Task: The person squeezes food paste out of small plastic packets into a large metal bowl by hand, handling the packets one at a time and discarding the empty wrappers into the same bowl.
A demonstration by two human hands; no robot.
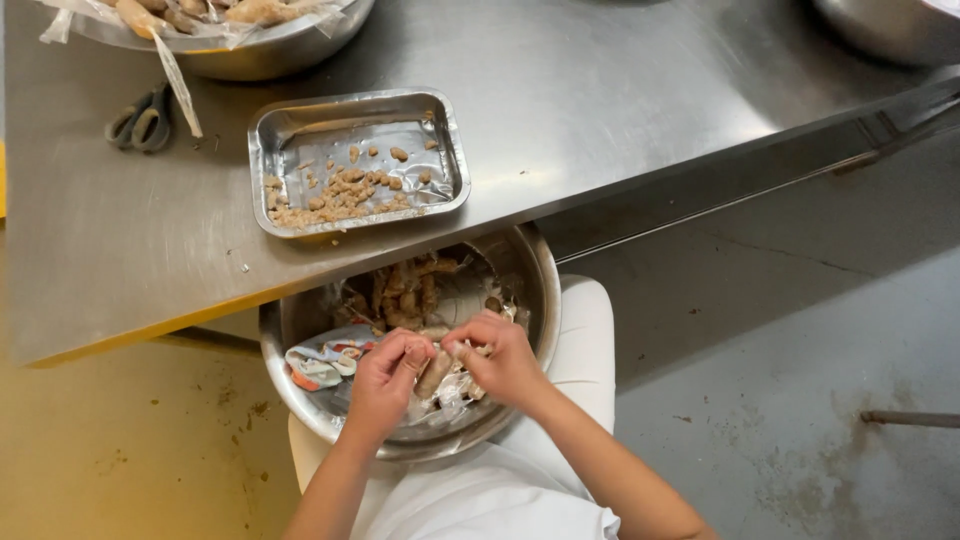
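Table edge [420, 245] overhangs the bowl [535, 290]; open room only rightward.

Small brown tamarind pod [434, 373], slanted, over steel bowl [300, 320] of peelings.

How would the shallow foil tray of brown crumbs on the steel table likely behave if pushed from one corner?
The foil tray looks thin and crinkled, so it would probably flex. It holds only scattered crumbs, so it seems light and may slide easily on the smooth steel table.

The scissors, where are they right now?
In the head view, the scissors lie at the steel table's far left, left of the foil tray, below a metal bowl.
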